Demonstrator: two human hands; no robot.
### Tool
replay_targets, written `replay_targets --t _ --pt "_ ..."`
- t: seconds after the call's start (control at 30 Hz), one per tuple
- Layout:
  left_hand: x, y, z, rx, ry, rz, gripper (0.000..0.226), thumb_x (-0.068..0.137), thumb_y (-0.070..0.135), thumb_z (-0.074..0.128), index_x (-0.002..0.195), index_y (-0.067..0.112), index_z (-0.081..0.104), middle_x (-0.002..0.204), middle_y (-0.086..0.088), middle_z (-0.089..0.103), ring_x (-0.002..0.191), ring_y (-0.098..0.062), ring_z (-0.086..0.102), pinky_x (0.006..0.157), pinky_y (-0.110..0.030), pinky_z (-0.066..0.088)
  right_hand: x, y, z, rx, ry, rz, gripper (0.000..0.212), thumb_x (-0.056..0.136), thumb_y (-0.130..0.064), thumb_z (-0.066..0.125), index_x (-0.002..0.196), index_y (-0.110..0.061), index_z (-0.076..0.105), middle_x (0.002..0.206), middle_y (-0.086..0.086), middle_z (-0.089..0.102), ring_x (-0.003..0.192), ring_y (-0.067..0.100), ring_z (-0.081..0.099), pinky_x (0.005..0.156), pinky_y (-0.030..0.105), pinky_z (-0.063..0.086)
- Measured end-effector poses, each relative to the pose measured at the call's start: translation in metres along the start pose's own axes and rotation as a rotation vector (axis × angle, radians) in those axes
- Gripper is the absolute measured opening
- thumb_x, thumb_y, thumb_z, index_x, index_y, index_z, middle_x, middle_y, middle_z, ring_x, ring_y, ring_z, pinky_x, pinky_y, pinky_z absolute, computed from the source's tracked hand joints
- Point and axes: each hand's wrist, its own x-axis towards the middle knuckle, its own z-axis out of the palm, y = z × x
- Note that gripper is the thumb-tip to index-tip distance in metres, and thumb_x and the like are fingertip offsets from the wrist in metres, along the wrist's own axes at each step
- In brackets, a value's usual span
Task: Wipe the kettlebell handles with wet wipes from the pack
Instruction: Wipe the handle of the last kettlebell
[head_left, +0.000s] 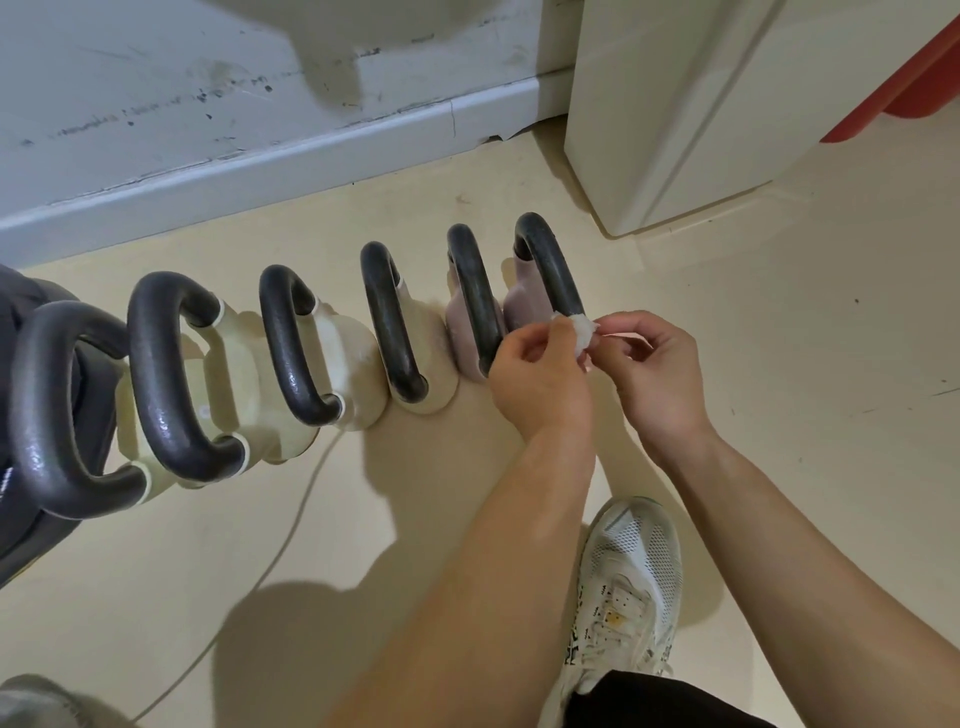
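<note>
Several kettlebells stand in a row on the floor along the wall, each with a black looped handle. The rightmost one has a mauve body and its handle (550, 260) rises in front of my hands. A small crumpled white wet wipe (582, 330) sits at the near base of that handle. My left hand (540, 379) and my right hand (657, 374) both pinch the wipe from either side. Beside it stands a second mauve kettlebell (470, 296), then cream ones (395, 322) further left. The wipe pack is not in view.
A scuffed grey wall and skirting board (260, 171) run behind the row. A white cabinet (675, 130) stands at the back right, with something red (909, 78) beyond it. My white shoe (623, 587) rests on the beige floor, and a thin cable (291, 525) crosses it.
</note>
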Motion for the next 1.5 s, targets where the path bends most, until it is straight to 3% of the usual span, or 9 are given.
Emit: replay_targets --t 0.17,0.27,0.4,0.5,0.73,0.93,1.2,1.43,1.5 --pt "-0.017 -0.002 -0.005 0.380 -0.011 0.392 0.006 0.090 0.025 0.069 0.089 0.019 0.067 0.092 0.007 0.062 0.077 -0.003 0.062 0.069 -0.004 0.045 -0.007 -0.002 0.004 0.054 0.045 -0.033 0.015 0.087 -0.003 0.077 0.087 -0.019 0.078 0.091 0.007 0.079 0.090 0.023 0.075 0.084 0.031 0.059" --pt "-0.008 -0.003 -0.010 0.565 -0.062 0.581 0.005 0.091 0.024 0.068 0.093 0.019 0.069 0.097 0.008 0.060 0.081 -0.005 0.059 0.074 -0.007 0.045 -0.010 -0.002 0.006 0.037 0.046 -0.079 0.012 0.090 -0.005 0.074 0.091 -0.016 0.079 0.091 0.007 0.079 0.092 0.024 0.075 0.085 0.030 0.059" --pt "0.011 0.006 -0.014 0.640 -0.115 0.676 0.003 0.091 0.023 0.066 0.094 0.021 0.066 0.091 0.008 0.065 0.083 -0.010 0.064 0.074 -0.031 0.057 -0.015 -0.007 0.005 -0.041 -0.004 -0.146 0.016 0.093 -0.003 0.069 0.097 -0.015 0.078 0.089 -0.003 0.079 0.087 0.010 0.075 0.078 0.017 0.055" --pt "0.015 0.022 -0.010 0.774 -0.094 0.806 0.003 0.090 0.020 0.067 0.092 0.019 0.065 0.087 0.007 0.067 0.080 -0.010 0.063 0.073 -0.024 0.050 -0.010 -0.010 0.010 -0.116 0.012 -0.196 0.011 0.092 0.000 0.069 0.097 -0.008 0.075 0.084 0.001 0.076 0.076 0.007 0.071 0.072 0.016 0.053" --pt "0.015 0.029 -0.008 0.565 -0.060 0.654 0.004 0.089 0.018 0.069 0.092 0.017 0.066 0.089 0.005 0.068 0.082 -0.009 0.065 0.080 -0.031 0.056 0.007 -0.024 0.017 -0.220 0.059 -0.180 0.015 0.092 -0.011 0.064 0.091 -0.013 0.079 0.082 -0.001 0.076 0.078 0.015 0.071 0.071 0.025 0.057" --pt "-0.003 0.007 -0.015 0.405 -0.124 0.605 0.014 0.094 0.012 0.064 0.105 0.019 0.068 0.099 0.007 0.070 0.094 -0.006 0.067 0.085 -0.031 0.057 0.004 -0.017 0.017 -0.224 0.077 -0.262 0.007 0.091 -0.010 0.074 0.096 -0.004 0.074 0.080 0.000 0.072 0.069 0.001 0.067 0.068 0.012 0.051" --pt "0.011 0.036 0.017 0.330 -0.029 0.485 0.008 0.091 0.008 0.065 0.090 0.014 0.069 0.096 0.005 0.071 0.082 0.002 0.061 0.073 0.001 0.040 0.040 -0.043 0.025 -0.413 0.014 -0.296 0.011 0.092 -0.022 0.070 0.093 -0.018 0.080 0.081 -0.013 0.075 0.078 0.007 0.072 0.076 0.033 0.060" --pt "0.010 0.017 -0.003 0.401 -0.034 0.483 0.016 0.092 0.011 0.065 0.104 0.019 0.072 0.103 0.006 0.070 0.093 -0.004 0.066 0.087 -0.022 0.055 0.005 -0.027 0.018 -0.364 0.049 -0.245 0.007 0.091 -0.021 0.075 0.097 -0.019 0.078 0.083 -0.016 0.076 0.078 -0.002 0.072 0.075 0.013 0.054" --pt "0.012 0.018 -0.003 0.455 -0.037 0.564 0.015 0.092 0.011 0.064 0.101 0.015 0.075 0.098 0.004 0.071 0.087 -0.005 0.065 0.084 -0.018 0.053 0.011 -0.031 0.019 -0.397 0.061 -0.251 0.004 0.091 -0.020 0.074 0.093 -0.020 0.078 0.081 -0.017 0.074 0.077 -0.002 0.071 0.073 0.012 0.053"
